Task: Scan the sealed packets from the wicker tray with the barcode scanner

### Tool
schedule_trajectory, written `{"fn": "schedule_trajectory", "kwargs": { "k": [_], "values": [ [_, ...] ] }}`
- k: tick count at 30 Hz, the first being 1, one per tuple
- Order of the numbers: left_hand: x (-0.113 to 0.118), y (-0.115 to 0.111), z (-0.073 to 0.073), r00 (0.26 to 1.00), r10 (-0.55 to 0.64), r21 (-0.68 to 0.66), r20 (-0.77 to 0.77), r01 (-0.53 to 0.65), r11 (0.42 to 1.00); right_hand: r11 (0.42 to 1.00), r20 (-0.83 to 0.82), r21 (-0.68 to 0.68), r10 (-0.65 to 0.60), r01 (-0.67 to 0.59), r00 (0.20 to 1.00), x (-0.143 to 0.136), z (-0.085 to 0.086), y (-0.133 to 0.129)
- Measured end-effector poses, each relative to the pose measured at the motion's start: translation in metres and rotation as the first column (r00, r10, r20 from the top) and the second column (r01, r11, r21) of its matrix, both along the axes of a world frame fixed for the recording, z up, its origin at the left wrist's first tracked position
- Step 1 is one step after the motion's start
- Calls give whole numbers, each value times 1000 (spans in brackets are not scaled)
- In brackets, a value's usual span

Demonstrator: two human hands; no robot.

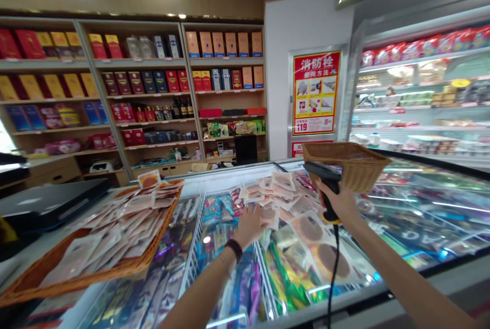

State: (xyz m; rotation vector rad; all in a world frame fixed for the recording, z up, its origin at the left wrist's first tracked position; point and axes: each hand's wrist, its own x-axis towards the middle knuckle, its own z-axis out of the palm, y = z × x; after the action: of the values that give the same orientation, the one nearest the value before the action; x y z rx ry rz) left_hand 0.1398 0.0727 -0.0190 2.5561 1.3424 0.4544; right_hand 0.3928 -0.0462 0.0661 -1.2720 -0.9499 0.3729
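My right hand (342, 200) is wrapped round the handle of a black barcode scanner (323, 171), whose cable hangs down over the freezer. My left hand (250, 224) reaches out with fingers stretched at the near edge of a loose pile of flat clear packets (275, 188); whether the fingertips touch a packet is hard to tell. Closer to me lie larger packets with round brown contents, one of them a packet (331, 261) below the scanner. The pile rests on the glass top of a chest freezer (214, 182). On the left, an orange wicker basket (126, 270) holds many similar packets.
A tan wicker basket (360, 168) stands on the freezer behind the scanner. Bagged frozen goods (287, 273) show through the glass. A dark flat device (53, 204) sits at far left. Shelves of boxes (153, 92) line the back; a lit display fridge (421, 94) stands right.
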Motion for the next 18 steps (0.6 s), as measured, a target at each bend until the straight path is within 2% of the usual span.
{"fn": "schedule_trajectory", "kwargs": {
  "k": [3,5,9,12,15,18],
  "values": [
    [-20,0,7,1000,-7,-37,19,8,999,1000,28,-9,26,-26,999,-8,-4,8],
    [-45,5,15,996,2,-38,87,2,999,1000,43,-8,29,-29,999,-15,-7,16],
    [-114,17,36,962,68,64,264,-87,994,996,44,-6,84,-84,995,-42,-6,40],
    [-175,20,54,920,131,159,369,-202,967,983,41,16,182,-183,982,-78,-2,59],
    [-236,17,67,887,267,225,378,-367,903,950,27,30,311,-312,950,-124,1,74],
    [-291,9,72,810,481,261,335,-571,778,930,62,26,364,-366,929,-169,1,83]
  ]
}}
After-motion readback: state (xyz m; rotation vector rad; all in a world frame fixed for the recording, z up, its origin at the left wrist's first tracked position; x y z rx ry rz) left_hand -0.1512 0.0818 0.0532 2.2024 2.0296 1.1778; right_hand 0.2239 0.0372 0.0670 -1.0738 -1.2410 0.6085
